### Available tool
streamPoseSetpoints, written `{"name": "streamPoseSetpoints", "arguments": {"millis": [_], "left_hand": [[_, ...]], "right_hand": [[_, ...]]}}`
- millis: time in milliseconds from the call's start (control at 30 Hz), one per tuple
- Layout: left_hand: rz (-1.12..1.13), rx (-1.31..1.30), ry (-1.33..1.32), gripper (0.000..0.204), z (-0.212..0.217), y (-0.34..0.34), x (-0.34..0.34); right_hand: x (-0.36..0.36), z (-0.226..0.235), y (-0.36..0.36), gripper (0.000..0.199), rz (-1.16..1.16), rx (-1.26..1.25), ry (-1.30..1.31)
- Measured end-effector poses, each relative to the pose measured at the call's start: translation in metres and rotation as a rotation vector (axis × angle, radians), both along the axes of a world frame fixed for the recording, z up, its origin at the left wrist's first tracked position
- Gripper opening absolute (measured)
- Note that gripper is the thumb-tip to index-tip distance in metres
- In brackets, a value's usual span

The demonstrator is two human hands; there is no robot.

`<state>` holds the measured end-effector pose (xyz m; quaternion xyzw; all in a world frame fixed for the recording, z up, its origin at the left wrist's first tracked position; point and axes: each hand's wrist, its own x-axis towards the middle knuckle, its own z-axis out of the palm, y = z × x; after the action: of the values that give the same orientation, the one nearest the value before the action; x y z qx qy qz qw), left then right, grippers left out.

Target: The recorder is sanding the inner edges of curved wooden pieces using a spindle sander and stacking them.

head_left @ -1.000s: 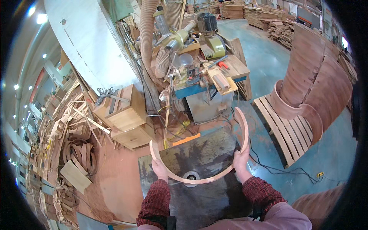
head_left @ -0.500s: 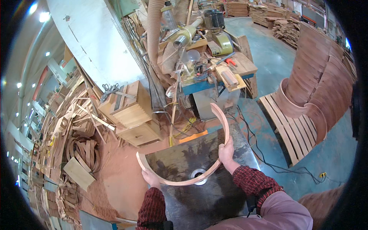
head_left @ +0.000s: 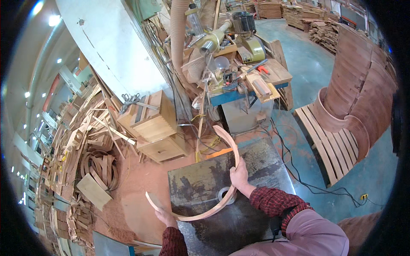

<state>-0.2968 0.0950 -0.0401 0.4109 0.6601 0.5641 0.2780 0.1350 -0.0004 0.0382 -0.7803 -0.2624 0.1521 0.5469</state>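
My left hand (head_left: 165,217) grips a curved wooden strip (head_left: 209,212) near its left end. Farther along the same arc, on its right side, my right hand (head_left: 240,176) is wrapped round it. The strip is pale and bowed like a half ring, with its open side turned away to the far left. It lies over a dark, stained metal machine table (head_left: 265,164), and its left end sticks out past the table's left edge. A round metal-rimmed opening (head_left: 226,195) in the tabletop is partly covered by the strip. Whether the strip touches the tabletop I cannot tell.
Stacked wooden boxes (head_left: 156,117) stand beyond the table to the left, with scrap wood and curved offcuts (head_left: 100,166) beside them. A cluttered workbench (head_left: 279,72) is ahead. On the right, large curved panels (head_left: 356,81) rest on a slatted pallet (head_left: 329,143); black cables (head_left: 307,183) cross the floor.
Both hands have brought the curved strip leftward and closer to me over the table. It has also turned a little counterclockwise. My grip stays on it, and the view has shifted slightly.
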Motion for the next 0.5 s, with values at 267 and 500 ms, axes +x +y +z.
{"name": "streamPoseSetpoints", "arguments": {"millis": [267, 500], "left_hand": [[0.111, 0.018, -0.121, 0.04, 0.023, -0.071, -0.021], [0.071, -0.059, -0.174, 0.045, 0.034, -0.14, -0.049]], "right_hand": [[-0.032, 0.016, -0.013, 0.064, 0.146, -0.083, 0.049], [-0.055, 0.022, -0.032, 0.058, 0.225, -0.072, 0.052]]}}
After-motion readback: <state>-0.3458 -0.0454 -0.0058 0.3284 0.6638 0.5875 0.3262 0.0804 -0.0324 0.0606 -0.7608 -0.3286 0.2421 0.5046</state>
